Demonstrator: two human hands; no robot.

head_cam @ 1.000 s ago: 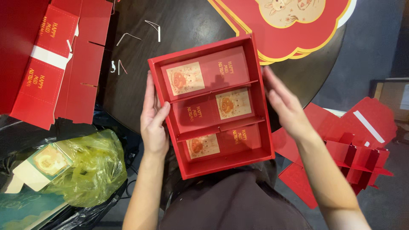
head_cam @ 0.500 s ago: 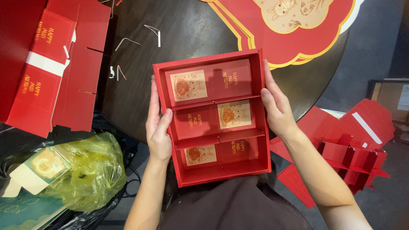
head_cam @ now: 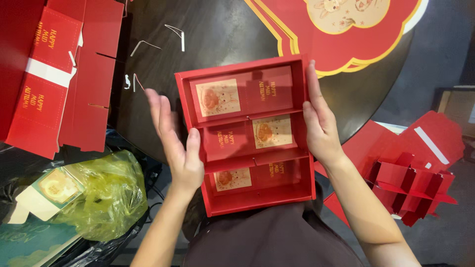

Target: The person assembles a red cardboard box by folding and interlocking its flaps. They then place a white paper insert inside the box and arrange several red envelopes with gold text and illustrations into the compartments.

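An open red gift box (head_cam: 246,200) rests on the near edge of a dark round table (head_cam: 217,34) and partly over my lap. Its three compartments each hold a smaller red packet (head_cam: 241,95) with a cream picture panel. My right hand (head_cam: 320,118) lies flat against the box's right wall, fingers pointing away from me. My left hand (head_cam: 174,141) is just left of the box, palm turned toward it, fingers spread, only the thumb near the left wall.
Flat red cardboard sheets (head_cam: 54,74) lie at the table's left. Large red and gold shaped cards (head_cam: 341,29) sit at the far side. A yellow plastic bag (head_cam: 101,195) is on the floor left; red cardboard dividers (head_cam: 410,185) lie right. Small white strips (head_cam: 175,30) dot the table.
My left hand has come off the box's left wall and moved a little outward, opening. The box has shifted slightly away from me. My right hand stays on the right wall.
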